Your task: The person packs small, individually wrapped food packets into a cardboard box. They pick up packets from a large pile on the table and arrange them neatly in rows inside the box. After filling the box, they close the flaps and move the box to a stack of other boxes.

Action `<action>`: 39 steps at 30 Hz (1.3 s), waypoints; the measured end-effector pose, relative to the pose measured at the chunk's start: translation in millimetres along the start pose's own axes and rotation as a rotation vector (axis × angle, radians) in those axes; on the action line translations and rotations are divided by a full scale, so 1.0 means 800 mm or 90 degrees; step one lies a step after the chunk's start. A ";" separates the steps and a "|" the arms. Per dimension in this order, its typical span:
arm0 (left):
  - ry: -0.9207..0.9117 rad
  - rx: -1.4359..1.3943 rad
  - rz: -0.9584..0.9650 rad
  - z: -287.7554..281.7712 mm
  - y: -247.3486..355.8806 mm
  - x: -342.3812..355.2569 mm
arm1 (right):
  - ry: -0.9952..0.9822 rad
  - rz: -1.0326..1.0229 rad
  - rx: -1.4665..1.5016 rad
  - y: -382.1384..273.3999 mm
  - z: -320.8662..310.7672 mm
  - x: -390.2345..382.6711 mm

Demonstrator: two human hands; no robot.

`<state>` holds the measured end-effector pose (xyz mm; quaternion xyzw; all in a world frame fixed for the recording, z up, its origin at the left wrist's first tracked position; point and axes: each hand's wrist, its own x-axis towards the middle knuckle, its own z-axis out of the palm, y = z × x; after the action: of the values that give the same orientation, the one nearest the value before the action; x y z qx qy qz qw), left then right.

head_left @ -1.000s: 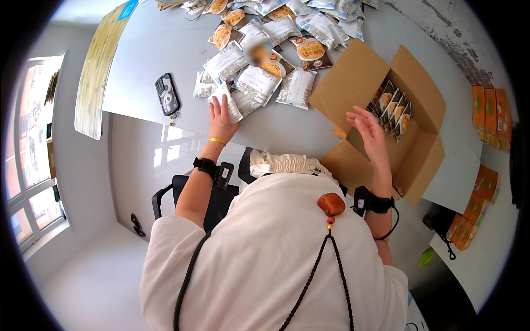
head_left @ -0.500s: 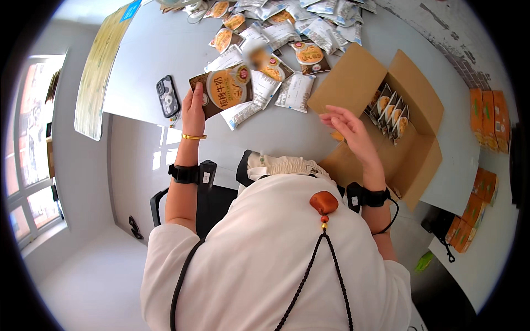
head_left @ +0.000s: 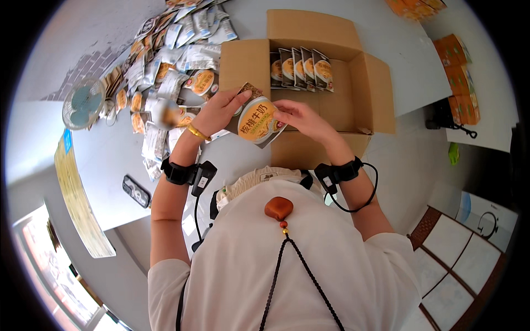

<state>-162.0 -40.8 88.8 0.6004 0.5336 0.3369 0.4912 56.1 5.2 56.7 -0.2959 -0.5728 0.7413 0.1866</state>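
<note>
A flat brown packet [head_left: 255, 120] with a picture of a yellow-orange drink is held in front of my chest, near the box's front left corner. My left hand [head_left: 217, 115] grips its upper left edge, thumb on the printed face. At its right edge, the thumb and fingers of my right hand [head_left: 301, 118] pinch the packet. Just beyond is an open cardboard box [head_left: 382, 98] with its flaps folded out. Several similar packets [head_left: 301, 69] stand in a row on the box's left side.
A heap of loose packets [head_left: 190, 58] covers the table's left and far part. A small fan [head_left: 84, 103] and a phone [head_left: 136, 191] lie farther left. Orange cartons [head_left: 459, 80] are stacked at the right. A tiled cabinet or table [head_left: 450, 265] stands lower right.
My body and view have turned right, toward the box. The packet in my left hand has come across beside it, and my right hand, empty before, has closed on its right edge.
</note>
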 end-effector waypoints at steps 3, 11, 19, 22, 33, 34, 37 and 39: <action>-0.061 0.106 -0.021 0.022 0.009 0.047 | 0.074 -0.003 0.031 0.016 -0.027 -0.019; -0.070 -0.209 -0.115 0.097 -0.006 0.158 | 0.395 -0.095 0.400 0.071 -0.114 -0.028; 0.074 0.108 0.004 0.166 -0.047 0.278 | 0.551 -0.033 0.137 0.071 -0.204 0.007; 0.035 0.222 -0.045 0.175 -0.066 0.305 | 0.430 0.033 0.039 0.107 -0.236 0.044; 0.003 0.264 0.135 0.161 -0.084 0.267 | 0.498 0.100 -0.380 0.173 -0.276 0.100; -0.025 0.191 0.132 0.149 -0.074 0.252 | 0.489 0.094 -0.339 0.173 -0.286 0.098; -0.025 0.087 0.169 0.090 -0.078 0.196 | 0.481 0.081 -0.256 0.166 -0.278 0.097; -0.003 0.019 0.144 0.045 -0.085 0.159 | 0.448 0.057 -0.247 0.168 -0.281 0.095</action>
<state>-123.5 70.7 -1.1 0.6652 0.4660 0.3806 0.4421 153.4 181.3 -127.3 -0.5858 -0.5897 0.4805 0.2795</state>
